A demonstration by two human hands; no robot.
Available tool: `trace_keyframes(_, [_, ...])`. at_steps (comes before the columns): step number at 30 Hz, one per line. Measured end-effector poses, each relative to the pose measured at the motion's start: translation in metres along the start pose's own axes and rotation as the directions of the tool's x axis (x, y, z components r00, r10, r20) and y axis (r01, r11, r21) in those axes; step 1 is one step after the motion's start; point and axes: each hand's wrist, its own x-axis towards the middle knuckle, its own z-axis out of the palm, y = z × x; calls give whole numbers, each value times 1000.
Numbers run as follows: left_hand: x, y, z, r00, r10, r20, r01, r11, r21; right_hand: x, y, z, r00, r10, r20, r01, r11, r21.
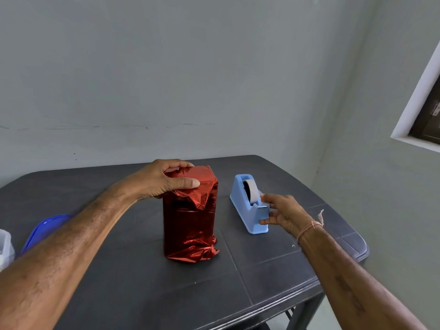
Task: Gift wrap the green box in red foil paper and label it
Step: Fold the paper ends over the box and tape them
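The box (pixel 190 222) stands upright in the middle of the dark table, fully covered in red foil paper; no green shows. Its bottom foil is crumpled outward and the top flaps are folded over. My left hand (pixel 164 181) grips the top of the box, thumb pressing the folded flap down. To the right stands a light blue tape dispenser (pixel 247 203) with a roll of tape in it. My right hand (pixel 281 211) is at the dispenser's near end by the cutter, fingers spread and touching it. No label is in view.
The dark plastic table (pixel 154 294) sits against a grey wall. A blue lid (pixel 45 231) and a clear plastic container (pixel 4 246) lie at the left edge. The table's right edge and corner lie just beyond the dispenser. A window frame (pixel 423 110) is on the right wall.
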Motion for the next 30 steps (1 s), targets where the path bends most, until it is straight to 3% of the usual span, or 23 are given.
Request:
trace_keyframes(13, [-3, 2, 0, 1000, -3, 0, 3, 1000, -16, -10, 47, 2, 996, -45, -72, 61, 970, 234])
trace_keyframes(23, [-4, 3, 1, 1000, -2, 3, 2, 1000, -3, -13, 73, 11, 976, -187, -115, 218, 895, 389])
trace_keyframes(26, [-4, 2, 1, 1000, -2, 0, 2, 1000, 7, -9, 81, 15, 961, -226, -157, 269, 895, 356])
trace_keyframes(30, [-3, 2, 1, 1000, 2, 2, -2, 1000, -2, -4, 99, 20, 917, -247, -313, 297, 947, 123])
